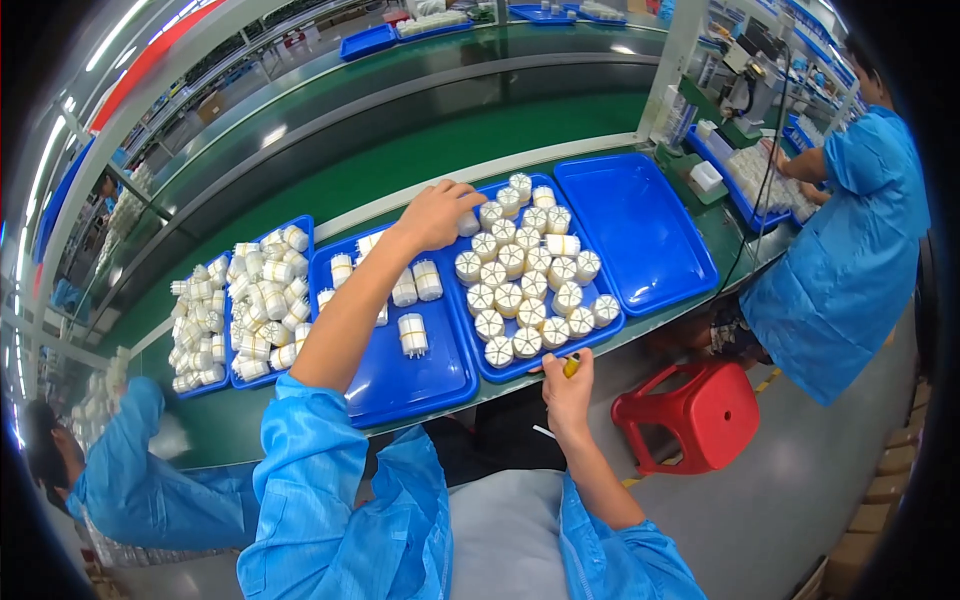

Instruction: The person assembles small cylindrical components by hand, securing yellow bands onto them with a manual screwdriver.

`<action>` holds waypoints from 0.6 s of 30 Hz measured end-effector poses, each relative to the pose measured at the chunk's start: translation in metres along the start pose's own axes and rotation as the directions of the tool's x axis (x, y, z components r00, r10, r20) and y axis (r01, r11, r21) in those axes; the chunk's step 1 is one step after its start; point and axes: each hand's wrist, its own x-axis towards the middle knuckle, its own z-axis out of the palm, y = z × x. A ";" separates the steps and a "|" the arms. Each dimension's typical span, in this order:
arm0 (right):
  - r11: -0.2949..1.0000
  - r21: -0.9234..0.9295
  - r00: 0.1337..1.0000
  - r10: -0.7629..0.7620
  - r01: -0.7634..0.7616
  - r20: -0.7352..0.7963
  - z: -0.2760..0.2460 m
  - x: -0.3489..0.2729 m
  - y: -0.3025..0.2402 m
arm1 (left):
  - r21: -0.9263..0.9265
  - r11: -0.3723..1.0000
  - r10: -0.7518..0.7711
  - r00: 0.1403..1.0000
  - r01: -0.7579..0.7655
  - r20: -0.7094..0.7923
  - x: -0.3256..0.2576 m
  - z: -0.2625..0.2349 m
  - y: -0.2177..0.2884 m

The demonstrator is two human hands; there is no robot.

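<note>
My left hand (438, 216) reaches over the far left corner of a blue tray (503, 376), its fingers closed around a white cylindrical part (467, 224). That tray is filled with white round parts, most standing on end with a spoked pattern on top. At its near edge my right hand (569, 392) is closed around a short yellow tool (571, 367), mostly hidden by the fingers. Left of it, under my left forearm, a second blue tray (400, 385) holds several white cylinders with a yellowish band, including one lying apart (412, 335).
Two trays of heaped white parts (268, 290) stand farther left. A bare blue tray (640, 235) lies on the right, above a red stool (690, 415). A co-worker in blue (840, 250) works at the far right; another blue sleeve (150, 480) is at left.
</note>
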 end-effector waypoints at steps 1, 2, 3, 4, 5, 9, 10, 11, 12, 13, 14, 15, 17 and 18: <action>1.000 0.004 1.000 0.005 -0.005 -0.007 0.000 -0.002 -0.002 | 0.037 0.999 -0.008 0.999 0.007 0.032 0.004 0.002 -0.003; 1.000 0.007 1.000 0.009 -0.009 -0.013 0.002 -0.003 -0.003 | 0.035 0.999 -0.014 0.999 0.013 0.031 0.002 0.004 -0.006; 1.000 0.017 1.000 0.004 -0.003 -0.015 0.003 -0.002 -0.003 | 0.053 0.998 -0.019 0.997 0.015 0.080 0.003 0.003 -0.006; 1.000 0.012 1.000 0.003 -0.003 -0.012 0.004 -0.002 -0.003 | 0.071 0.997 -0.027 0.991 0.017 0.129 0.003 0.002 -0.007; 1.000 0.003 1.000 -0.001 0.001 -0.013 0.004 -0.002 -0.002 | 0.071 0.997 -0.032 0.992 0.023 0.124 -0.001 -0.001 -0.009; 1.000 -0.009 1.000 0.019 -0.019 -0.002 0.000 -0.002 0.001 | -0.127 0.971 -0.207 0.978 0.202 -0.033 -0.020 -0.022 -0.005; 1.000 -0.013 1.000 0.021 -0.021 0.003 -0.005 -0.003 0.000 | -0.298 0.904 -0.338 0.940 0.307 -0.056 -0.028 -0.030 0.001; 0.999 -0.037 0.999 0.037 -0.036 0.027 -0.011 -0.004 -0.001 | -0.299 0.901 -0.346 0.936 0.315 -0.057 -0.038 -0.035 0.010; 0.997 -0.058 0.997 0.055 -0.052 0.055 -0.015 -0.005 -0.002 | -0.654 0.697 -0.413 0.910 0.294 -0.031 -0.052 -0.041 0.021; 0.997 -0.072 1.000 0.015 -0.013 0.025 -0.023 -0.005 0.004 | -0.901 0.376 -0.461 0.887 0.218 0.022 -0.066 -0.047 0.035; 0.989 -0.140 0.998 0.049 -0.052 -0.027 -0.019 -0.013 -0.013 | -0.960 0.238 -0.461 0.887 0.149 0.023 -0.081 -0.058 0.056; 0.980 -0.198 1.000 0.008 -0.014 -0.029 -0.027 -0.015 -0.016 | -0.975 0.166 -0.479 0.877 0.146 0.050 -0.100 -0.069 0.073; 0.992 -0.115 0.998 -0.055 0.053 -0.008 -0.033 -0.022 -0.024 | -0.989 0.033 -0.486 0.867 0.142 0.109 -0.132 -0.079 0.099; 0.997 0.028 0.997 -0.074 0.074 0.008 -0.029 -0.028 -0.036 | -0.989 -0.028 -0.479 0.867 0.145 0.140 -0.146 -0.081 0.110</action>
